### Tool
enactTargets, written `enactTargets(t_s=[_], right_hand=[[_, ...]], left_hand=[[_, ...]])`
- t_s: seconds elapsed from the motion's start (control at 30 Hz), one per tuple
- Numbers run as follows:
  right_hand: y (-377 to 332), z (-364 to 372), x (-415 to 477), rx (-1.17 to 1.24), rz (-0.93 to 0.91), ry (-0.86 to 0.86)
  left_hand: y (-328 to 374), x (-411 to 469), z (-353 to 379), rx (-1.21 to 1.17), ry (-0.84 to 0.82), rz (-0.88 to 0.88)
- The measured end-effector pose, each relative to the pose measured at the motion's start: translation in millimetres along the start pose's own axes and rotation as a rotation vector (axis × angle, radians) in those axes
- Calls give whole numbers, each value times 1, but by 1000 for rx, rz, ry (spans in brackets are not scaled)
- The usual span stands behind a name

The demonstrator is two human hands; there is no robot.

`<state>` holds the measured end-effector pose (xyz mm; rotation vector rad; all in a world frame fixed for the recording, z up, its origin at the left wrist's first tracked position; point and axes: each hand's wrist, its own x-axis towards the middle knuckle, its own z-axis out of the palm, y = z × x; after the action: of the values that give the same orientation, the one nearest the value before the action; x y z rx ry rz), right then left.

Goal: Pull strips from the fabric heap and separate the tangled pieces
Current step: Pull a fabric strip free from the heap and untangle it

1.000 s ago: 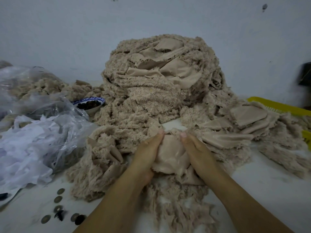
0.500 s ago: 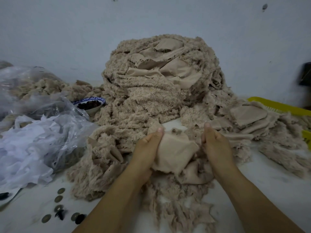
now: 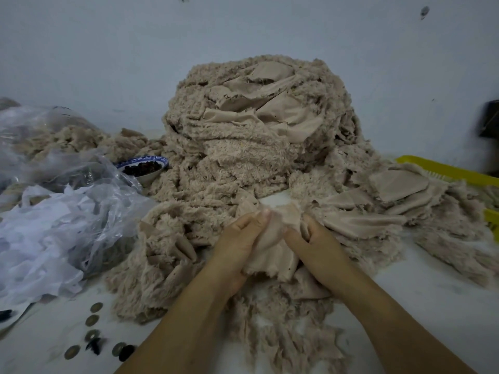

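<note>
With curled fingers point(image 3: 252, 224) of left hand point(image 3: 236, 245) and right hand point(image 3: 317, 248), pinched one strip point(image 3: 270, 252) from both sides. Held it at the near foot of the heap point(image 3: 251, 157) on the worktop point(image 3: 432, 290), against other scraps. Saw bowl point(image 3: 143, 170) and coins point(image 3: 93, 319) farther left.

The tall fabric heap point(image 3: 256, 157) blocks the way straight ahead. Crumpled plastic bags point(image 3: 67, 211) fill the left, with a bowl point(image 3: 147, 177) wedged between them and the heap. Fabric spills rightward over a yellow basket point(image 3: 445, 171). Bare table point(image 3: 437, 306) lies open at the near right. The near left is open too, save for scattered round discs point(image 3: 93, 319). Loose strips hem in the left hand point(image 3: 237, 247) and right hand point(image 3: 316, 249), which both grip a fabric piece point(image 3: 270, 252).
</note>
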<state>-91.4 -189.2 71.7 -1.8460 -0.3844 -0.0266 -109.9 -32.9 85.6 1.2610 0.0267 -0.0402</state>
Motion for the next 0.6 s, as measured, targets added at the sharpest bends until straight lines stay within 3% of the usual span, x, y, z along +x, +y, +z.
enactTargets(t_s=[0.43,0.6], right_hand=[[-6,6,-6,-22,-36,-25],[-7,5,-7,-40,-16,-44]], left_hand=[[0,-5,4,-30,7,7],[2,3,-1,-62,329,58]])
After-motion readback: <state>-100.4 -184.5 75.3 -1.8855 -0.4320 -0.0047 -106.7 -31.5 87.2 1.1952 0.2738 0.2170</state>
